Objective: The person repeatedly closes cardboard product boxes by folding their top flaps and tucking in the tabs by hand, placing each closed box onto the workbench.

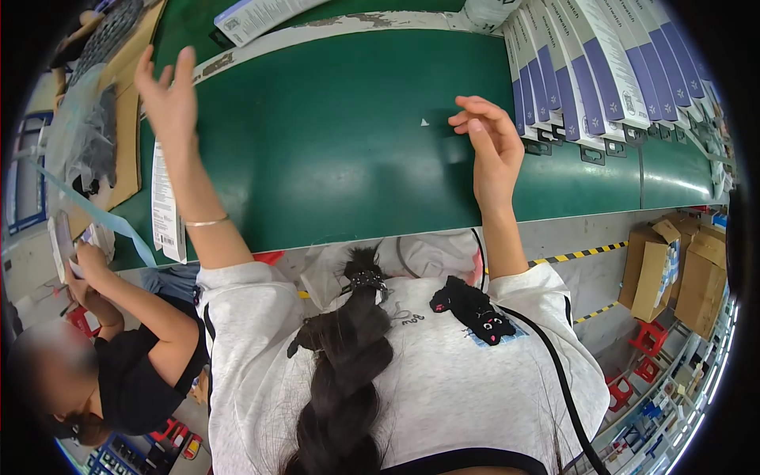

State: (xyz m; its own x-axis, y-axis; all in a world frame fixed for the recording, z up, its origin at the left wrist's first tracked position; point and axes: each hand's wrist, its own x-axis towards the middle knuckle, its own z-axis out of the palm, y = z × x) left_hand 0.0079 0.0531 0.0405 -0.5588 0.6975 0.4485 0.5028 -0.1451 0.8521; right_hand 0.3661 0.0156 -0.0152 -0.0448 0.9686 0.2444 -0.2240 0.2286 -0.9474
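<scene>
My left hand [169, 99] is raised over the left part of the green tabletop [340, 134], fingers spread and nothing in them. Below its wrist, a white box [165, 207] with printed text and a barcode lies along the forearm. On the other side, my right hand [496, 150] hovers with loosely bent fingers, thumb apart from them, and no object shows in it. Right beside it stands a row of several white and purple smartwatch boxes [582, 71] with black hang tabs. A small white scrap [424, 123] lies between my hands.
Another white and purple box [257, 17] lies at the far edge, behind a worn white strip [332, 25]. A co-worker [150, 340] at the left handles something pale. Cardboard cartons [653, 269] and red stools [649, 339] stand on the floor at right.
</scene>
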